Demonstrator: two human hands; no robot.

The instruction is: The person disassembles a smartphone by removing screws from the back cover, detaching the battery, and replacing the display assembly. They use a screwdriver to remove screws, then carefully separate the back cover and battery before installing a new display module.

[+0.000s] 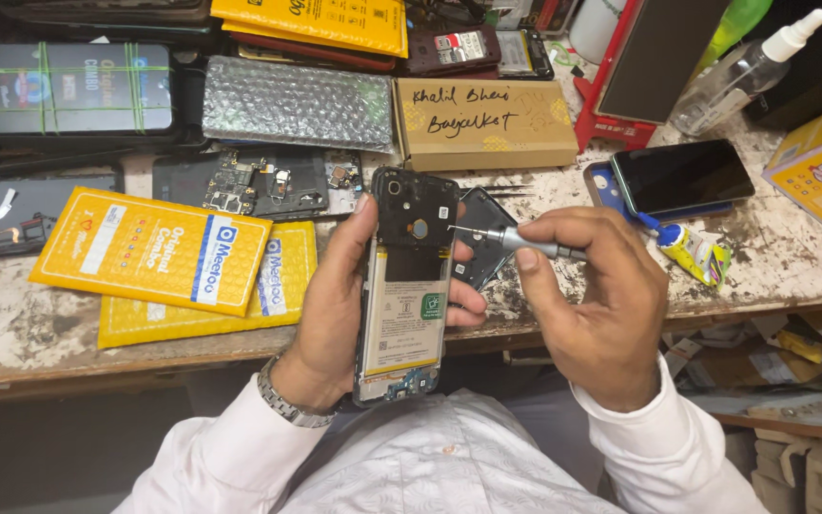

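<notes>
My left hand (335, 305) grips an opened smartphone (406, 286) with its back cover off, showing the battery and the black upper frame. A metal watch sits on that wrist. My right hand (596, 305) holds a small silver screwdriver (525, 243) sideways, its thin tip touching the phone's upper right edge. A dark phone part (483, 233) lies on the bench just behind the phone.
Two yellow padded envelopes (159, 252) lie at the left. A circuit board on a dark frame (259, 186), a bubble-wrap pack (297, 100) and a brown cardboard box (482, 124) sit behind. A black phone (682, 176), a glue tube (692, 252) and a spray bottle (744, 71) are at the right.
</notes>
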